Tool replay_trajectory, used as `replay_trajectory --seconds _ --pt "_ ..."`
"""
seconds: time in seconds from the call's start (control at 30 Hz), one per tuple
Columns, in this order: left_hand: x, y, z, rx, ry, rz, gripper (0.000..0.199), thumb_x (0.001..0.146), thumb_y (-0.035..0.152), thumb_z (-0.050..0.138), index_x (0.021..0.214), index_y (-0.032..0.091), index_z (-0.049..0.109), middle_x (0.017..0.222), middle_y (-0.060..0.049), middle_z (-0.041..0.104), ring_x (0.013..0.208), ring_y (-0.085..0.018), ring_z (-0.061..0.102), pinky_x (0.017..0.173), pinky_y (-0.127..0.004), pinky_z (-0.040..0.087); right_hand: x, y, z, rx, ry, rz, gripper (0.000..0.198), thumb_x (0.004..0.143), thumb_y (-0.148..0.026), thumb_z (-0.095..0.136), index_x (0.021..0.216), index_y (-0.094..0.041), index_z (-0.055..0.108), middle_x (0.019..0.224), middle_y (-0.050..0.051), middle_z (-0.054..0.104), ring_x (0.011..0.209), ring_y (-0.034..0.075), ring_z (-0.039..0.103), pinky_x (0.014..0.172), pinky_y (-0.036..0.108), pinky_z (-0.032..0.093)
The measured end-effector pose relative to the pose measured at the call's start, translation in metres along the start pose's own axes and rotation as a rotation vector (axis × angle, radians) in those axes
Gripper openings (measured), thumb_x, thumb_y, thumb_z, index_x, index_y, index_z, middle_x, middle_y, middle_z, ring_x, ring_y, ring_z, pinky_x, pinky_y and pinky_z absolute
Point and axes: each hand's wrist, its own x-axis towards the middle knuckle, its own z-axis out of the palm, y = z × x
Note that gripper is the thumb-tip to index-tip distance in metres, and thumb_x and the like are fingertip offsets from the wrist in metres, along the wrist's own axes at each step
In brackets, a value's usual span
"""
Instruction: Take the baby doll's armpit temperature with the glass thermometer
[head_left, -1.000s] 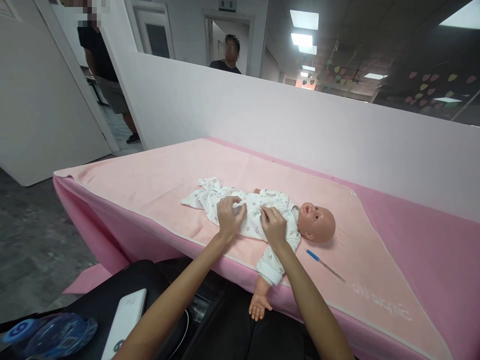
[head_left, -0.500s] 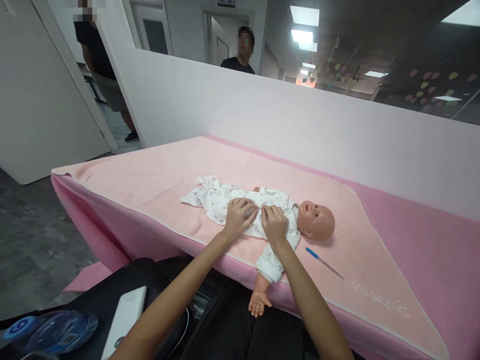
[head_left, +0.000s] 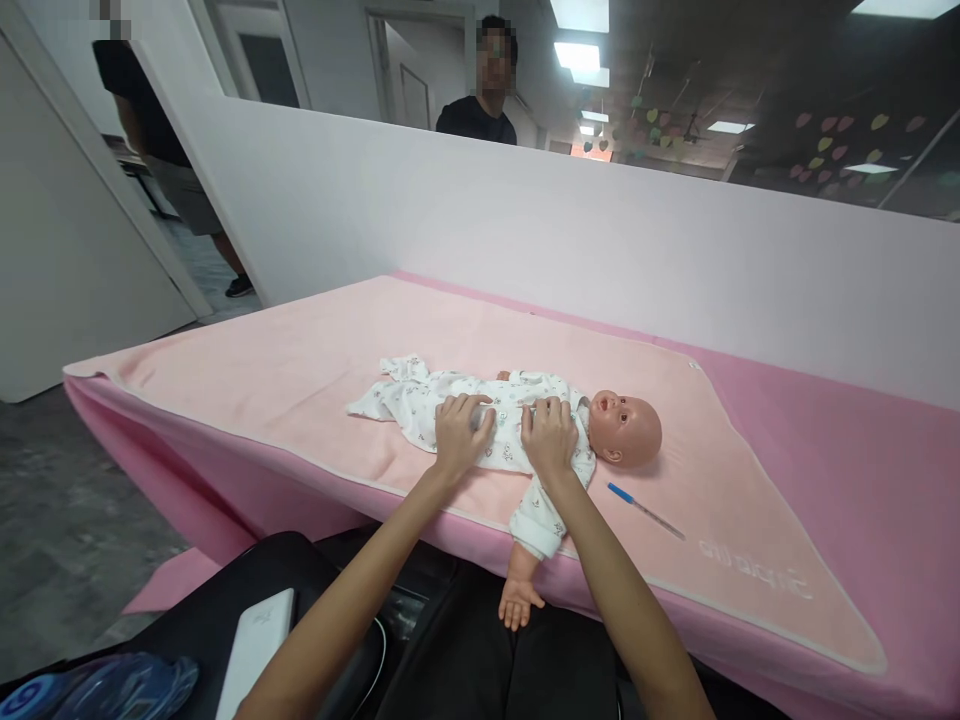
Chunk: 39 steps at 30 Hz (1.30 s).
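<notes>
A baby doll (head_left: 626, 428) lies on its back, head to the right, dressed in a white printed romper (head_left: 420, 405) with small snaps down the front. My left hand (head_left: 461, 430) rests palm down on the romper's lower belly, thumb apart from the fingers. On the chest part lies my right hand (head_left: 550, 435), fingers spread and slightly bent over the cloth. A strip of romper front shows between the two hands. One doll arm (head_left: 521, 585) hangs over the near table edge. Beside the doll's head is a thin stick with a blue handle (head_left: 621, 492).
A pink mat (head_left: 300, 350) covers the table (head_left: 885, 440), with a white wall (head_left: 525, 220) behind it. At lower left, a white power bank (head_left: 259, 640) and a plastic bottle (head_left: 127, 685) lie on a black seat (head_left: 285, 560). One person (head_left: 165, 140) stands beyond the doorway; another (head_left: 480, 115) shows above the wall.
My hands have moved apart along the romper, the left one toward the doll's legs. Their fingers have loosened from a pinch and spread. The view has shifted slightly.
</notes>
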Motion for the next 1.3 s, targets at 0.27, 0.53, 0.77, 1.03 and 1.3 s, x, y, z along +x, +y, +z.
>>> replay_trajectory --seconds 0.27,0.53,0.77,1.03,1.3 --pt "0.002 -0.002 0.0 0.0 0.079 -0.085 0.013 0.078 0.019 0.048 0.087 0.022 0.057 0.082 -0.003 0.058 0.079 -0.021 0.05 0.074 -0.036 0.033 -0.016 0.025 -0.036 0.037 0.102 0.037 0.027 0.089 -0.016 0.032 0.097 -0.014 0.058 0.086 0.01 0.061 0.081 0.018 0.054 0.066 0.029 0.04" --pt "0.002 -0.002 0.0 -0.086 0.033 -0.071 0.017 0.079 0.015 0.042 0.089 0.022 0.056 0.087 -0.004 0.057 0.086 -0.021 0.053 0.081 -0.037 0.033 -0.082 0.079 -0.088 -0.095 0.088 0.292 0.024 0.087 -0.024 0.04 0.085 -0.016 0.062 0.07 0.006 0.063 0.065 0.015 0.055 0.059 0.025 0.04" --pt "0.002 0.0 -0.001 -0.133 -0.009 -0.043 0.02 0.077 0.013 0.04 0.087 0.022 0.055 0.087 -0.003 0.058 0.087 -0.02 0.054 0.083 -0.037 0.032 -0.141 0.123 -0.12 -0.282 -0.131 0.303 0.026 0.082 -0.02 0.038 0.088 -0.013 0.062 0.087 0.012 0.065 0.083 0.023 0.055 0.071 0.033 0.04" --pt "0.001 0.0 -0.004 -0.198 -0.029 -0.051 0.022 0.074 0.011 0.039 0.085 0.022 0.055 0.084 -0.002 0.057 0.085 -0.019 0.054 0.082 -0.036 0.034 -0.139 0.132 -0.141 -0.073 -0.323 0.457 0.027 0.08 -0.029 0.037 0.08 -0.018 0.062 0.081 0.008 0.067 0.072 0.022 0.06 0.064 0.032 0.042" --pt "-0.002 0.001 -0.006 -0.328 -0.009 0.024 0.019 0.073 0.011 0.04 0.083 0.019 0.054 0.077 -0.002 0.055 0.075 -0.016 0.052 0.066 -0.028 0.041 -0.082 0.113 -0.162 0.322 -0.258 0.752 0.029 0.073 -0.045 0.052 0.078 -0.019 0.063 0.08 0.006 0.068 0.073 0.019 0.062 0.066 0.028 0.046"
